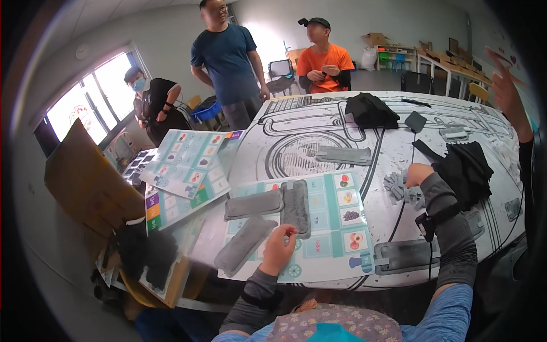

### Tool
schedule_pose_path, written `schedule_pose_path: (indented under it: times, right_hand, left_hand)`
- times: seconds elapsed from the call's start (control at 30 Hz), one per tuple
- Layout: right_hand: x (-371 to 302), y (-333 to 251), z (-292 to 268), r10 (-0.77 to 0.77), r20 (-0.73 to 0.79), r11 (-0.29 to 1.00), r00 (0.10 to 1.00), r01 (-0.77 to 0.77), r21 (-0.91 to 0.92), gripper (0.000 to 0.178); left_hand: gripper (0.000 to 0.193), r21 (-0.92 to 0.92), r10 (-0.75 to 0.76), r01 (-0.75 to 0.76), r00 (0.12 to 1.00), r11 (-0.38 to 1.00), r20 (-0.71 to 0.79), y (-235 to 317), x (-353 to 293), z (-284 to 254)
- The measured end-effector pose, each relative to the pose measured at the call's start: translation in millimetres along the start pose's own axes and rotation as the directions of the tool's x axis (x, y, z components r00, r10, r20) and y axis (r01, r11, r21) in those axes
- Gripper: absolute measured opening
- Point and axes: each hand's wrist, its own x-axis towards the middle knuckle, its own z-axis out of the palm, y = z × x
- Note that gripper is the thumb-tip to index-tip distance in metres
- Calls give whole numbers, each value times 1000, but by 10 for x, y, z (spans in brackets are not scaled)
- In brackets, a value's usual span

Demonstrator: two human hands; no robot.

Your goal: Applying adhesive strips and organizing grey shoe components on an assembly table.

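My left hand [278, 249] is over a picture sheet [319, 216] with fruit images, fingertips pinched together. Whatever may be between them is too small to make out. Beside it, flat grey rounded pads lie on the sheet: an upright one [296, 212] touching near my fingertips, a sideways one [253, 204] and a slanted one [245, 246]. My right hand [420, 175] reaches to a heap of small grey pieces [393, 187], its fingers curled down at the heap's edge. What those fingers hold is hidden. Black cloth [467, 171] lies just right of that hand.
The table [239, 151] has a black line-drawn cover. More grey pads [343, 155] [399, 257] lie farther off and near the front edge. Black cloth [370, 111] sits at the back. Stacked sheets [185, 165] and a cardboard box [85, 174] stand left. Several people are around; another person's hand [504, 85] rises at right.
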Motion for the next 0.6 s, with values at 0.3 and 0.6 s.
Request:
schedule_pose_path:
  times: [0.3, 0.6]
  right_hand:
    - [-99, 250, 156, -72, -60, 997, 996, 69, -46, 44]
    - [-561, 114, 18, -105, -63, 810, 992, 122, 573, 27]
  left_hand:
    - [18, -25, 30, -30, 1000, 999, 8, -6, 59, 47]
    - [18, -69, 68, -70, 997, 995, -21, 143, 48, 10]
